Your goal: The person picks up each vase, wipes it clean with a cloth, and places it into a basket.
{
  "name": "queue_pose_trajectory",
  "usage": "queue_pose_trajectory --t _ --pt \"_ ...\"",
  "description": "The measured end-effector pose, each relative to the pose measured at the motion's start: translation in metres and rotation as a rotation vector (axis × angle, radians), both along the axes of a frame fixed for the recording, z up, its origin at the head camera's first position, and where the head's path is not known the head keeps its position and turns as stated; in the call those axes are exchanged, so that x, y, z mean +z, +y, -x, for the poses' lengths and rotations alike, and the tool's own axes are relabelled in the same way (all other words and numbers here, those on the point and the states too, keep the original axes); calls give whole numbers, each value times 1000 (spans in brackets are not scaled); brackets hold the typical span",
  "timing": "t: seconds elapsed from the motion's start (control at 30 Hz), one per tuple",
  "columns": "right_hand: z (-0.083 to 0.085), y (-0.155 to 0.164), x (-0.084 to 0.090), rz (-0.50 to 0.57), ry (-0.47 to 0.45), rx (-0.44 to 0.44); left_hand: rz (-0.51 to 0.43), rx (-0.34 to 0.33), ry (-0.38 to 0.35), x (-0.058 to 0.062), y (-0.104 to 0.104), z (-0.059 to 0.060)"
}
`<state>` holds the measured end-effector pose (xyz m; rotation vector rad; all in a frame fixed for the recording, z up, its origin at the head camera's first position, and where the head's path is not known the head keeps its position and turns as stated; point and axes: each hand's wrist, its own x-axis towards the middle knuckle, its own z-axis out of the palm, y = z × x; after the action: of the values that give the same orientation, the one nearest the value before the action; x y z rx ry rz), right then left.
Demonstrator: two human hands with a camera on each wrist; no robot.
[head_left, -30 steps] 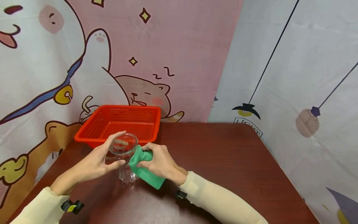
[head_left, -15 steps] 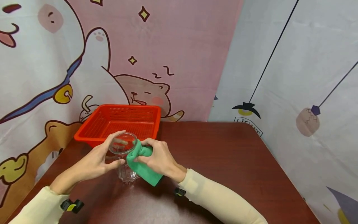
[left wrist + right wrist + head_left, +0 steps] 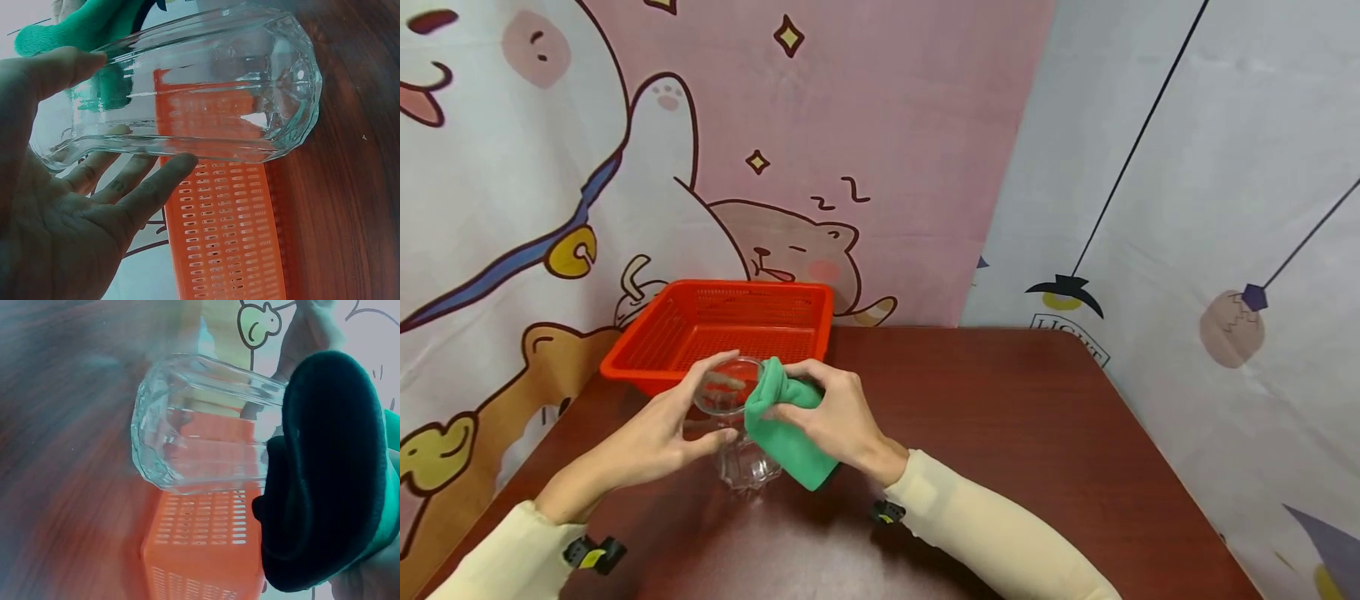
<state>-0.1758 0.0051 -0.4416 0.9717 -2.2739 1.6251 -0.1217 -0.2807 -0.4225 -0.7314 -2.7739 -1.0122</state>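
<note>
Glass jar [image 3: 748,464], clear and ribbed, sits left of centre in the lower half of the head view, mouth toward the top of the frame; I cannot tell whether its base touches the table [image 3: 1000,425]. On its left side is the left hand [image 3: 664,429], its grip wide, thumb and fingers spread around the jar's upper part. Against the right of the mouth lies a green cloth [image 3: 793,442], bunched at the top and hanging flat below. Its top overlaps the rim; how much goes inside is hidden. The right hand [image 3: 841,417] has a narrow grip, pinching the cloth between thumb and fingers. Just behind the jar, toward the left of the frame, stands a red plastic basket [image 3: 752,307] with slotted sides. Cream sleeves [image 3: 992,527] enter from the bottom corners, a small black device [image 3: 593,553] at each wrist. Cartoon-printed fabric [image 3: 917,125] fills the upper frame.
</note>
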Motion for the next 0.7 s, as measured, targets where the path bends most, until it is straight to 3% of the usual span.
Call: queue_pose_trajectory --t 0.23,0.7 --pt "2 1 7 42 20 20 -7 9 -12 0 -1 0" --pt "8 0 15 -61 132 24 6 6 2 4 -2 0"
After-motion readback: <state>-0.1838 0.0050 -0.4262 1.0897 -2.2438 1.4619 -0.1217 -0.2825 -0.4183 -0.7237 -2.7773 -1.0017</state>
